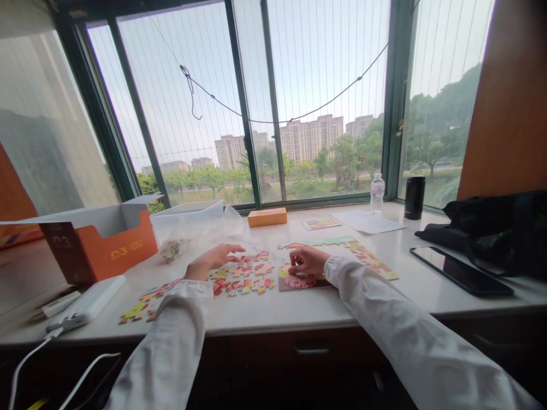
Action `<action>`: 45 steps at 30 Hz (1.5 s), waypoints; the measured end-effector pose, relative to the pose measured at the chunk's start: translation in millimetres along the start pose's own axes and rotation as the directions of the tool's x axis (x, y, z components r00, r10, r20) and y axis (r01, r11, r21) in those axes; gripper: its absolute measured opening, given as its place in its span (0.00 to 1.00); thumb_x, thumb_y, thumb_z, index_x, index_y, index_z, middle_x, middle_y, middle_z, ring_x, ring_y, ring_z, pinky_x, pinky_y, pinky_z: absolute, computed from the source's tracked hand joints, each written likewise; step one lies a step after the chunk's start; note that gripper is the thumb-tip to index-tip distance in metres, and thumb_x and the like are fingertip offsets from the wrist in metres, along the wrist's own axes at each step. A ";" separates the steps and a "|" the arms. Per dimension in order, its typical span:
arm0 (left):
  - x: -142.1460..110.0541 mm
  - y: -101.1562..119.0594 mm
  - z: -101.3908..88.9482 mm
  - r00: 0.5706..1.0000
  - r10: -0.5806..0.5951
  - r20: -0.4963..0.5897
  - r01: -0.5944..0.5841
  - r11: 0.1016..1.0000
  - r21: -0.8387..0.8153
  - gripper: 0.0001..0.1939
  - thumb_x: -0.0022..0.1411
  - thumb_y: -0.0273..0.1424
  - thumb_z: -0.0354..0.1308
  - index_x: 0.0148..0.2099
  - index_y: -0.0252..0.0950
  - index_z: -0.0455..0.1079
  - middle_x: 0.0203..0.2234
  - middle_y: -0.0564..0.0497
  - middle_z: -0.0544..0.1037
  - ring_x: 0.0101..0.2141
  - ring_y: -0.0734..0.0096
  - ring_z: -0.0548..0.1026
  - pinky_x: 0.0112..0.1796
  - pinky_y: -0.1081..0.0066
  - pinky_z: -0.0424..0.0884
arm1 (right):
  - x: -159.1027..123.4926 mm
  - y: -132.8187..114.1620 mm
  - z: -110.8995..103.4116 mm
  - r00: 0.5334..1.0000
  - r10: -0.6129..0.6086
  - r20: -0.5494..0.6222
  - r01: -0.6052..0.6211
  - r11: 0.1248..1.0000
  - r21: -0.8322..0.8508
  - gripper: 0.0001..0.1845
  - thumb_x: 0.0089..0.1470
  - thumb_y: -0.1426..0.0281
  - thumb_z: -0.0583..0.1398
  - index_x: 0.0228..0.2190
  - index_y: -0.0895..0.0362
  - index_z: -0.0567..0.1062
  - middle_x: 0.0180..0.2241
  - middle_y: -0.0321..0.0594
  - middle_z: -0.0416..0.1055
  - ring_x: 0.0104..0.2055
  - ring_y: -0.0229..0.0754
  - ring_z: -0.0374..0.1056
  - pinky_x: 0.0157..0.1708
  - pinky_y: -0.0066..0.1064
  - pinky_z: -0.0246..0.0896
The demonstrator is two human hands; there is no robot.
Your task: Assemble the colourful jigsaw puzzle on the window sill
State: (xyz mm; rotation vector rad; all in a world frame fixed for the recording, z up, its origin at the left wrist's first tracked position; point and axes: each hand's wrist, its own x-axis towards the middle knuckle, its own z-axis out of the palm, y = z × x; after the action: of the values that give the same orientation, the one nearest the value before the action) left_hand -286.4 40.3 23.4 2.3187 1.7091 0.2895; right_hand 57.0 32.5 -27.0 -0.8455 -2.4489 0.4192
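Status: jigsaw part built, my read is edges ahead of middle, with plenty of loose stock left

Done: puzzle sits on the table, right of centre. Pale top strip is joined into a run, patterned right section hangs off its right end, pink-and-brown lower-left section is a joined block near the front. Right sleeve covers part of the area between, so can't confirm whether the lower edge closes or how much middle is filled

Left: loose pieces spread just left of the build, most lying picture side up. Second cluster further left near the front edge, partly behind the left sleeve; too small to tell which of those are joined. No reliable count from this view; guess is a good share is unplaced

Hands: well apart from each other. Left hand is spread with fingers reaching over the loose pieces, nothing visible in its grasp, contact unclear. Right hand is curled above the lower-left section, fingertips close together; can't tell if a piece is pinched there

Reference: small picture card lies flat behind the build, looks like a guide image, detail too small to read
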 end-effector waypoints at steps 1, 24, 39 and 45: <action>0.4 -0.5 0.9 1.000 0.020 0.021 -0.020 1.000 -0.006 0.25 0.54 0.37 0.61 0.56 0.42 0.72 0.53 0.44 0.76 0.53 0.55 0.74 0.50 0.64 0.69 | -0.3 -0.4 -0.5 1.000 0.001 -0.008 -0.001 1.000 0.000 0.11 0.49 0.65 0.67 0.25 0.59 0.73 0.22 0.29 0.63 0.24 0.31 0.55 0.25 0.24 0.46; 22.3 20.0 23.6 0.893 0.353 -0.280 -0.350 0.935 0.063 0.23 0.63 0.35 0.56 0.59 0.38 0.67 0.46 0.44 0.77 0.47 0.60 0.74 0.51 0.62 0.68 | 0.4 20.5 0.7 0.937 0.182 -0.297 -0.213 0.974 -0.076 0.16 0.54 0.56 0.61 0.29 0.57 0.75 0.20 0.30 0.62 0.23 0.32 0.54 0.26 0.25 0.47; 20.9 101.4 62.5 0.824 0.553 -0.121 -0.549 0.833 0.063 0.16 0.63 0.29 0.58 0.53 0.41 0.73 0.44 0.45 0.76 0.44 0.62 0.75 0.47 0.65 0.69 | -0.5 11.5 -3.2 0.925 0.294 -0.240 -0.350 0.906 -0.239 0.12 0.57 0.59 0.59 0.39 0.52 0.76 0.25 0.32 0.70 0.25 0.34 0.58 0.27 0.26 0.45; 25.4 98.8 66.5 0.828 0.553 -0.094 -0.550 0.833 0.064 0.14 0.64 0.29 0.55 0.50 0.40 0.76 0.42 0.46 0.76 0.42 0.64 0.75 0.46 0.66 0.69 | -1.9 6.2 -3.9 0.948 0.282 -0.145 -0.310 0.921 -0.234 0.15 0.53 0.54 0.63 0.36 0.51 0.78 0.24 0.32 0.70 0.26 0.34 0.60 0.28 0.26 0.46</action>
State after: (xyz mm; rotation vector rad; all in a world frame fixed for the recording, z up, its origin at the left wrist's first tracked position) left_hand -169.2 31.3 -8.6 2.8298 1.0366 0.5002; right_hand 63.4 36.5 -27.3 -1.3233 -2.3085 0.1577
